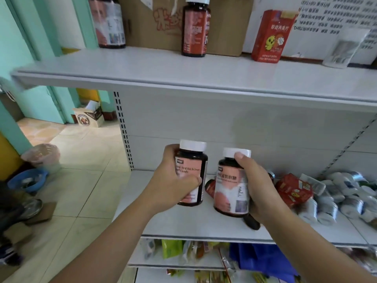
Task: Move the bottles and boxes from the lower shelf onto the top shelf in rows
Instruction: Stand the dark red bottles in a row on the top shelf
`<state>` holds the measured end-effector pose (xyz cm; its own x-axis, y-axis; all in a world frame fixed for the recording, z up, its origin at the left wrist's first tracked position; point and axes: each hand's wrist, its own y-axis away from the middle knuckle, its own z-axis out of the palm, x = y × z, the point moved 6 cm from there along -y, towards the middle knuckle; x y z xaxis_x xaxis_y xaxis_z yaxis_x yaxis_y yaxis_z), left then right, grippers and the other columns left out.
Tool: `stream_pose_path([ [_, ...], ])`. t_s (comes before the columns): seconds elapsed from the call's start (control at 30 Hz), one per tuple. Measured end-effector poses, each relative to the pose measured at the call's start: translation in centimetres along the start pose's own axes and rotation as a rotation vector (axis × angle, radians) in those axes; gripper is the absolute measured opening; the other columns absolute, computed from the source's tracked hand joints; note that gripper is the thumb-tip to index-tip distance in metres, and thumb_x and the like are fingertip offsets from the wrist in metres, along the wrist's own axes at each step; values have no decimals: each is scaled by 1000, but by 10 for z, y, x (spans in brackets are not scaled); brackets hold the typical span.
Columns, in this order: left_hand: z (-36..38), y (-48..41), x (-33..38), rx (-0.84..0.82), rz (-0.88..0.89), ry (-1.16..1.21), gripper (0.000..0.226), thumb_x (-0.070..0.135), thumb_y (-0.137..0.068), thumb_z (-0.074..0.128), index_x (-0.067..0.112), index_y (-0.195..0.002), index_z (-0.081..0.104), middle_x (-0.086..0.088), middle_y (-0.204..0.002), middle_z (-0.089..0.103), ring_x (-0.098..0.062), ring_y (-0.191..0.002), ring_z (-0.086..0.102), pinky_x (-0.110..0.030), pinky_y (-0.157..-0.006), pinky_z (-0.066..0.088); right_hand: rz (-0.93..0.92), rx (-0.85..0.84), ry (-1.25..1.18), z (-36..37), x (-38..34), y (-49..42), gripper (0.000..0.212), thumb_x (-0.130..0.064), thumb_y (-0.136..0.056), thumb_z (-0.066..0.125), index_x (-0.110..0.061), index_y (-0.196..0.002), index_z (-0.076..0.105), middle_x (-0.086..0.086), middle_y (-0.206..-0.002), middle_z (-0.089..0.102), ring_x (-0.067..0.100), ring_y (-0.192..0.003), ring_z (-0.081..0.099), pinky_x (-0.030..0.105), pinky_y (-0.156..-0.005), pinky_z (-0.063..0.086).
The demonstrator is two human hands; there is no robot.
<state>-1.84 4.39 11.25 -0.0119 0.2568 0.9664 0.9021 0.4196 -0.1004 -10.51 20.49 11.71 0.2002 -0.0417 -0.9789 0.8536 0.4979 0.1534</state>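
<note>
Both hands grip upright bottles over the lower shelf (193,223), our left hand (173,180) wrapping the left bottle (192,160), our right hand (261,188) the right bottle (231,193), while a corner bottle (109,23), centre bottle (194,29) and red box (271,37) stand apart on the top shelf (163,66).

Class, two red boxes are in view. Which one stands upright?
The red box on the top shelf stands upright; the other box lies tipped in the pile on the lower shelf.
</note>
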Motion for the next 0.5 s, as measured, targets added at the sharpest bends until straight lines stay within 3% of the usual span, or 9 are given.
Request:
stream_pose_path([
  [0.07, -15, 23, 30, 22, 80, 7, 54, 1, -77, 70, 35, -108, 41, 7, -83, 65, 6, -73, 65, -6, -57, 47, -32, -79, 19, 14, -25, 26, 49, -41, -64, 73, -12, -101, 61, 7, -76, 75, 24, -68, 72, 37, -63, 61],
  [0.13, -32, 41, 57, 45, 138, 54, 53, 13, -68, 72, 37, -106, 44, 9, -82, 68, 1, -75, 67, -12, -59, 50, -69, -154, 97, 26, -50, 48, 66, -32, -52, 88, -12, -107, 59, 9, -83, 76, 26, -74, 74, 37, -64, 62],
  [0.17, -41, 47, 71, 56, 163, 71, 54, 20, -61, 70, 38, -106, 46, 13, -82, 69, -1, -76, 68, -15, -62, 50, -98, -185, 110, 31, -62, 57, 70, -29, -47, 86, -11, -109, 60, 12, -86, 76, 28, -76, 74, 37, -64, 62],
  [0.27, -69, 58, 103, 122, 254, 179, 53, 38, -47, 70, 38, -98, 56, 11, -79, 71, -6, -74, 69, -33, -71, 52, -188, -256, 18, 46, -101, 76, 58, -26, -49, 76, -10, -104, 65, 17, -89, 75, 28, -76, 74, 36, -61, 61],
  [0.37, -94, 64, 131, 191, 326, 186, 56, 49, -43, 84, 41, -94, 65, 1, -92, 74, -24, -90, 72, -53, -84, 55, -261, -316, -5, 65, -136, 83, 47, -35, -58, 69, -16, -101, 68, 10, -87, 76, 23, -74, 74, 34, -58, 60],
  [0.43, -108, 63, 150, 215, 364, 160, 47, 49, -47, 81, 44, -91, 66, 1, -96, 74, -28, -95, 71, -56, -87, 54, -310, -346, 13, 78, -158, 81, 35, -34, -61, 75, -21, -93, 69, 4, -82, 76, 18, -71, 74, 35, -61, 61],
  [0.5, -120, 53, 165, 214, 388, 168, 45, 43, -51, 77, 40, -95, 66, 1, -97, 74, -26, -96, 71, -51, -85, 57, -352, -372, 33, 92, -178, 75, 25, -41, -58, 68, -25, -77, 73, 0, -77, 75, 14, -67, 72, 33, -62, 61],
])
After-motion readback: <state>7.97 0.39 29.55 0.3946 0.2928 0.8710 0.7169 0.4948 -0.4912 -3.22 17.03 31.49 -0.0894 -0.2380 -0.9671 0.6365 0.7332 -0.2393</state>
